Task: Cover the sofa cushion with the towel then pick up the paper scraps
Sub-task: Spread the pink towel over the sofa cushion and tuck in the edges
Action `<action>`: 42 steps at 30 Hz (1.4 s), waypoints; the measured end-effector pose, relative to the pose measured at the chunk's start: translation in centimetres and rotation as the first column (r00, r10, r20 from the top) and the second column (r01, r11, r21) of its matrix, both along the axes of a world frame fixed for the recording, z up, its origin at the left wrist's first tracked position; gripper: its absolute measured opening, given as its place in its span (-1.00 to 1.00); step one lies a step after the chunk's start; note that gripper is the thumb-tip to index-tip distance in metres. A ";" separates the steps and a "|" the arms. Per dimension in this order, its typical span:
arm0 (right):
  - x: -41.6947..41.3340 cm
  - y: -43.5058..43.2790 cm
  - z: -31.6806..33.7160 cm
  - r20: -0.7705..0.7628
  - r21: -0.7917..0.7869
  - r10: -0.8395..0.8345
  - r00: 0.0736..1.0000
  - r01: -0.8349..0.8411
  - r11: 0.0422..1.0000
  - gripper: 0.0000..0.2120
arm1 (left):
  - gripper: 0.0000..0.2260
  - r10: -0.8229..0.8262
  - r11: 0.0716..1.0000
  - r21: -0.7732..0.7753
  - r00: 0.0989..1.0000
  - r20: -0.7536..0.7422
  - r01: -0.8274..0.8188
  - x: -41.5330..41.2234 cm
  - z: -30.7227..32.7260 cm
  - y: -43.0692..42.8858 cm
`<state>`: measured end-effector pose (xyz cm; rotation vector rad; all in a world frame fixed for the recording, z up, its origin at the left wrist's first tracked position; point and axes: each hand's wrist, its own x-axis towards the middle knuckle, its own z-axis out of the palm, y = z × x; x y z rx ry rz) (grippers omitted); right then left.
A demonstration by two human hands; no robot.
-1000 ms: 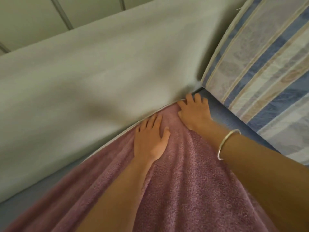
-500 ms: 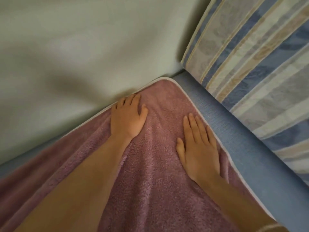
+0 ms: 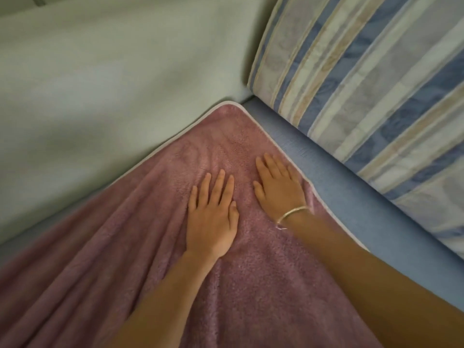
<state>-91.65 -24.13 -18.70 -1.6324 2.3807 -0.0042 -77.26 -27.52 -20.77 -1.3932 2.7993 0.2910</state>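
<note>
Head view. Pink terry towel (image 3: pixel 155 272) spread over the blue sofa seat cushion (image 3: pixel 351 204), its white-edged corner at frame centre near the pale green backrest (image 3: pixel 100 84) and the striped pillow (image 3: pixel 364 84), upper right. Left hand (image 3: pixel 212 219) and right hand (image 3: pixel 280 187), the latter with a wrist bangle (image 3: pixel 292 213), lie flat with fingers extended, grasping nothing. A second earlier both pressed at the corner; they now sit lower, suggesting smoothing is nearly complete. A strip of cushion remains uncovered at right. No paper scraps are visible; the towel's far edges are cut off.
</note>
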 end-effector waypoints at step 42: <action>-12.2 36.1 5.6 0.255 0.099 -0.512 0.820 0.505 0.857 -0.81 | -0.95 -0.477 0.875 0.093 0.879 0.007 0.474 -19.5 8.0 17.0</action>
